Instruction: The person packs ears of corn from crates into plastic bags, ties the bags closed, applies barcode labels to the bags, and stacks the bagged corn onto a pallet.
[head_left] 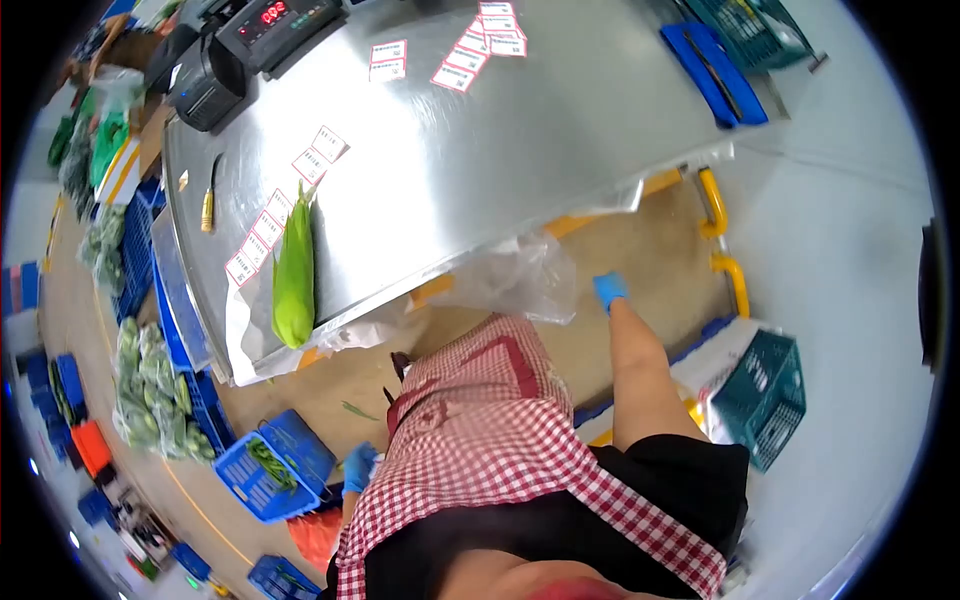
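Note:
My right hand [610, 289], in a blue glove, hangs off the table's front edge near a clear plastic bag [525, 275]; its fingers are too small to make out. My left hand [358, 468], also gloved in blue, is low beside my checked apron [480, 430], close to a blue crate of green vegetables [275, 465]. A bit of white shows by it, and its fingers are hidden. On the metal table [450, 170] lies an ear of corn in its green husk [294, 280], partly over a strip of barcode labels [268, 228].
A label scale [280, 25] with a red display stands at the back left. A yellow-handled knife [208, 210] lies at the left edge. More labels [470, 55] and a blue pouch [712, 75] are farther back. Bagged vegetables [150, 390] and a green crate [758, 400] flank me.

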